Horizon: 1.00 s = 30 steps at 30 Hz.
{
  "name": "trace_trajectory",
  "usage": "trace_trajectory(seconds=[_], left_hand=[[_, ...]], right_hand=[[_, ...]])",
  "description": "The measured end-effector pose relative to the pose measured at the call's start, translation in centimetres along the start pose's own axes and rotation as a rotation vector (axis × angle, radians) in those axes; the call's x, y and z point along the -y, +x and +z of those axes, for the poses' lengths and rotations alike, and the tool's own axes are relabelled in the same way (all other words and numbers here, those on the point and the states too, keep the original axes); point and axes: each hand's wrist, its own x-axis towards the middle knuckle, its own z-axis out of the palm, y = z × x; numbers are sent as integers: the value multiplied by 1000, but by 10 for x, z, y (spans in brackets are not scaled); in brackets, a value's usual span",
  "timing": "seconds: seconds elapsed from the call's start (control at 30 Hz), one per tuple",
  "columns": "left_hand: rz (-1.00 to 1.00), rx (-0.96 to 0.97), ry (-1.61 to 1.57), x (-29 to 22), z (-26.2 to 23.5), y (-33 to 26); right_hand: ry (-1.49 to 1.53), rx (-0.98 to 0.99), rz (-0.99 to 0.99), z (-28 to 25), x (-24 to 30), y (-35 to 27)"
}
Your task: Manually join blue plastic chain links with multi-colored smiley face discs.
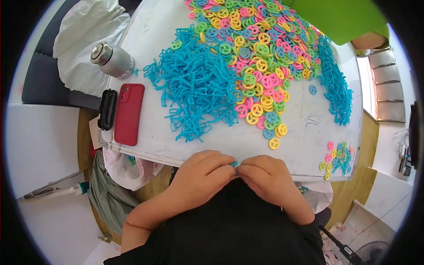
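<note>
A small blue plastic piece [233, 164] is pinched between the fingertips of the left hand [201, 174] and right hand [265, 176], at the near edge of the white table [304, 132]. Being barely gripped, it could be dropped off that edge into the lap.
</note>
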Motion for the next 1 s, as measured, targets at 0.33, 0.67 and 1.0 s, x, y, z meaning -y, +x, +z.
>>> trace_trajectory(seconds=[0.33,0.67,1.0], left_hand=[[-126,-45,-107,9,21,10],[-289,-168,-304,14,24,18],[-276,-197,-391,13,30,16]], right_hand=[[-87,-423,700,-11,-41,-46],[-101,-329,641,4,-34,-37],[1037,-206,630,5,-20,1]])
